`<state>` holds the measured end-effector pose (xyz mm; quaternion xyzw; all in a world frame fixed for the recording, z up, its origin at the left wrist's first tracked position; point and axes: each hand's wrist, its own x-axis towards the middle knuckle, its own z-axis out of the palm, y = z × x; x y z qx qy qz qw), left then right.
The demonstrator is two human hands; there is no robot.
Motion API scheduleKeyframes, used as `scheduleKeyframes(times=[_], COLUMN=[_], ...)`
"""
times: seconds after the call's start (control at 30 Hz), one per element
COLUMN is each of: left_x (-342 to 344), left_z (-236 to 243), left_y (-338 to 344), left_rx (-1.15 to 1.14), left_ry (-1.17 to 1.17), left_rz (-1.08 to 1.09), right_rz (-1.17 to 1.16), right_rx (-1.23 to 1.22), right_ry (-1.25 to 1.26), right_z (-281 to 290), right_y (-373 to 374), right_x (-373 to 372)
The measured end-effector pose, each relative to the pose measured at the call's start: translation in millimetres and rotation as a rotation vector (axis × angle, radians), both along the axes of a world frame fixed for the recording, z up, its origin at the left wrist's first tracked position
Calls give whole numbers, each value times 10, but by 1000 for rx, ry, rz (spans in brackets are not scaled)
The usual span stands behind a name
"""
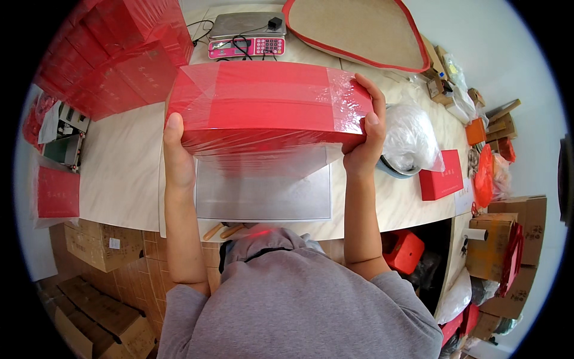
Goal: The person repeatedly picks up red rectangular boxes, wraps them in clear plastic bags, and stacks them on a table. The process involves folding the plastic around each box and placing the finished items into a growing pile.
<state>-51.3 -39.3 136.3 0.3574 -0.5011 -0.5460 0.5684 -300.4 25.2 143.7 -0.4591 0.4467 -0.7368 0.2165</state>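
A long red box (pixel 263 99) in clear plastic film is held up between my two hands, above a flat grey metal plate (pixel 263 206) on the table. My left hand (pixel 178 149) grips its left end, thumb on the near upper edge; its other fingers are hidden behind the box. My right hand (pixel 372 128) wraps round the right end, fingers over the far corner and thumb on the near side. The film bunches and shines at the right end, and a loose flap of it hangs below the front edge.
Stacked red boxes (pixel 125 72) fill the back left. A pink-and-grey scale (pixel 248 45) and a red-rimmed beige tray (pixel 359 30) lie at the back. To the right are a tub with clear plastic (pixel 409 140) and a small red box (pixel 441 175). Wooden handles (pixel 222 231) stick out at the front edge.
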Motion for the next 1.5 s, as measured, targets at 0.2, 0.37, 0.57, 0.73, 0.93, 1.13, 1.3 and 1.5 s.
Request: scheduleKeyframes(times=[0.2,0.37,0.57,0.73,0.93,1.13,1.3,1.5], left_x=[19,37,-7,85,48,517,1109,1458], left_z=[-2,-38,-34,-80,49,-443,-1070,-1398], left_y=[15,19,13,-42,59,299,599,964], left_rx=[55,44,-37,-56,-121,-59,199,312], left_ry=[-15,-13,77,64,70,-57,93,100], left_rz=[-9,-28,-12,-105,-99,45,273,290], right_rz=[-11,-16,-15,-6,9,-54,174,522], right_rx=[-16,-6,-22,3,-7,84,266,445], right_ry=[-25,-69,-77,-103,-121,615,1122,1470], right_z=[-2,-12,-39,-15,21,341,1138,1153], right_y=[-20,-15,9,10,24,57,-146,-601], right_x=[29,46,71,109,154,-251,411,1371])
